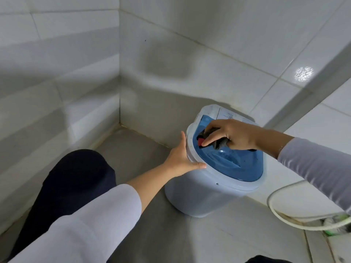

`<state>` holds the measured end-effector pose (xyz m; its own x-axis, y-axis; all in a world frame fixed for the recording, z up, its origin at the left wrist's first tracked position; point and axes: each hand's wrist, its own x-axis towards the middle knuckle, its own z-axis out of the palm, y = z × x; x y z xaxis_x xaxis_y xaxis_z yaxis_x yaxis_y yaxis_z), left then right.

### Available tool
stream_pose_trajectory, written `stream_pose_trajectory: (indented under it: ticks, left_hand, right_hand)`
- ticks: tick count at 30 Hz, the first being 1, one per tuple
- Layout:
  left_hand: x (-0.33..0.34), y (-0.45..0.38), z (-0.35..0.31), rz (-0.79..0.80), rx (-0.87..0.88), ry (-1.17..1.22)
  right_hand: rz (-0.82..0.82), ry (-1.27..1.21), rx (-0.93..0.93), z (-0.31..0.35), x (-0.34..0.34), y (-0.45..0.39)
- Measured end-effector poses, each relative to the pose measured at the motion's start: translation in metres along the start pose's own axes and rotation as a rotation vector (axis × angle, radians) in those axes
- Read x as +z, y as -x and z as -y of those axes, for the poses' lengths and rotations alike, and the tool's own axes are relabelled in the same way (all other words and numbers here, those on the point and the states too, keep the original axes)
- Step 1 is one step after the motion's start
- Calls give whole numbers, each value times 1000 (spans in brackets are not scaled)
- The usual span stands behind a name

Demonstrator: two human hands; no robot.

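While our left hand (182, 158) lies flat, fingers straight, against the rim of the small washer (199, 186) on the floor (148, 149), likely to steady it, our right hand (235, 135) clutches a dark cloth (221, 144) at the opening in the blue lid (237, 164).

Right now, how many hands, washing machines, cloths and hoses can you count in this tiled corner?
Hands: 2, left hand and right hand
Small washing machine: 1
Dark grey cloth: 1, gripped by the right hand
White hose: 1
Total: 5
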<state>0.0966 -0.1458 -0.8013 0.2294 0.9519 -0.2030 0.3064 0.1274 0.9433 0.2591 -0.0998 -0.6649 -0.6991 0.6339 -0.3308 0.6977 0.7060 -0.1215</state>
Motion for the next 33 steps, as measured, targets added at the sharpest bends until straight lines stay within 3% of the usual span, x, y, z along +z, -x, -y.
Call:
stream_pose_trajectory:
  ticks: [9, 14, 24, 33]
  left_hand:
    - [5, -4, 6, -62, -62, 33]
    - [3, -5, 5, -31, -54, -95]
    - [1, -9, 2, -37, -22, -458]
    - [0, -13, 8, -37, -50, -513]
  right_hand:
    - [28, 223, -396, -19, 24, -28]
    - [-29, 325, -485, -29, 35, -35]
    - [-121, 320, -374, -30, 34, -49]
    - [-154, 352, -181, -51, 28, -68]
